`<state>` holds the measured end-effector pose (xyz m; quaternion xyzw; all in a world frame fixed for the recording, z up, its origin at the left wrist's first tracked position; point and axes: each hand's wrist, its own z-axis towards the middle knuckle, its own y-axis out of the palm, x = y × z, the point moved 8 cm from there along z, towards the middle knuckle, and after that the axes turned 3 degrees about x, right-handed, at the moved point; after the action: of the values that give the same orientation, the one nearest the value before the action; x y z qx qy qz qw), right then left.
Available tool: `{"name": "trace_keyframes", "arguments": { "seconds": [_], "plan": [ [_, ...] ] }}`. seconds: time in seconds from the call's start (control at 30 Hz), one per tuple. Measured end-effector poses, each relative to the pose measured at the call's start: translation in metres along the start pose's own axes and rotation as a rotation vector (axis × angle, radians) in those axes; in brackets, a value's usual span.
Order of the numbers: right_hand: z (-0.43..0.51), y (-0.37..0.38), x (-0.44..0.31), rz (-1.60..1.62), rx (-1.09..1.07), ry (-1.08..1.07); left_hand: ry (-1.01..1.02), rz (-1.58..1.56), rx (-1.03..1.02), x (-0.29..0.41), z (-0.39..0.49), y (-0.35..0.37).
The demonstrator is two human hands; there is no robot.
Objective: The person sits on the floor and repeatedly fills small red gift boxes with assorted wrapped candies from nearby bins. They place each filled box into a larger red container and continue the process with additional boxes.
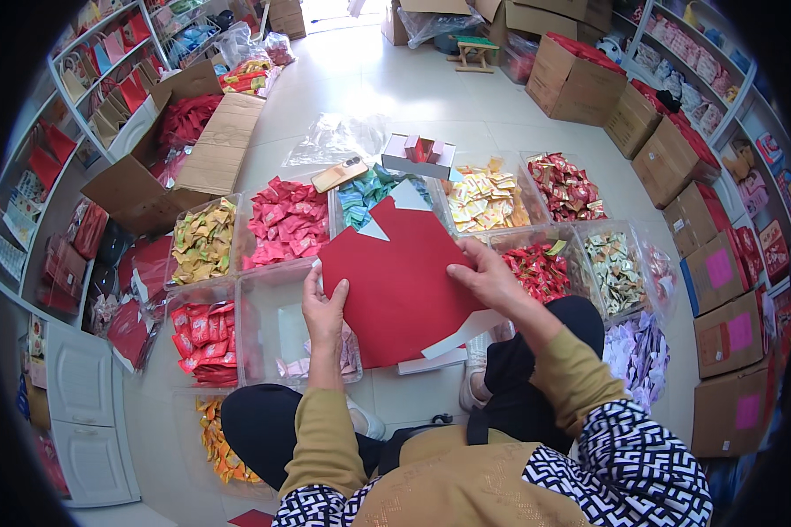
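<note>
A large sheet of red card (402, 283) with white flaps folded at its edges is held up between my hands. At its left edge, my left hand (326, 306) grips it with the thumb on the red face. My right hand (491, 277) pinches the upper right edge. Beneath and around the card stand clear plastic bins of small wrapped packets: pink packets (287, 224), teal packets (376, 194), pale yellow packets (484, 197), and red packets (540, 270). One bin (270, 316) left of the card holds only a few light pink packets in the visible part.
A phone (339, 174) and a small white box (418, 158) rest across the bins' far edges. An open cardboard box (217, 141) is at left. Stacked cartons (725, 336) and shelves line the right side. A small folding stool (472, 53) stands far ahead.
</note>
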<state>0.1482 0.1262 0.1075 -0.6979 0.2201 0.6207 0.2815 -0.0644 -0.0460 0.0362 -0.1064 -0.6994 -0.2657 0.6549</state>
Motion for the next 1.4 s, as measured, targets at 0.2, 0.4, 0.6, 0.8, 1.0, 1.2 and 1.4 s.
{"name": "trace_keyframes", "arguments": {
  "seconds": [0.2,0.4,0.6,0.8,1.0,1.2,1.4],
  "plan": [
    [-0.006,-0.024,-0.009,0.282,0.001,0.148,-0.293,-0.395,-0.333,0.044,-0.016,0.027],
    [-0.008,-0.036,0.001,0.31,0.003,0.023,-0.475,-0.066,-0.574,0.065,-0.033,0.037],
    [-0.003,-0.043,0.014,0.018,0.111,-0.134,-0.636,-0.034,-0.613,0.075,-0.063,0.047],
    [-0.023,-0.019,-0.025,-0.384,0.168,-0.308,-0.208,0.011,-0.288,0.042,-0.034,0.032],
    [-0.023,-0.008,-0.02,-0.596,0.154,-0.271,-0.259,-0.208,-0.299,0.051,-0.048,0.049],
    [-0.042,0.045,-0.015,-0.042,-0.187,-0.076,-0.003,0.056,-0.179,0.045,-0.039,0.042],
    [-0.053,0.033,-0.025,0.458,-0.143,0.073,0.283,0.075,-0.127,0.088,-0.056,0.034]
  ]
}}
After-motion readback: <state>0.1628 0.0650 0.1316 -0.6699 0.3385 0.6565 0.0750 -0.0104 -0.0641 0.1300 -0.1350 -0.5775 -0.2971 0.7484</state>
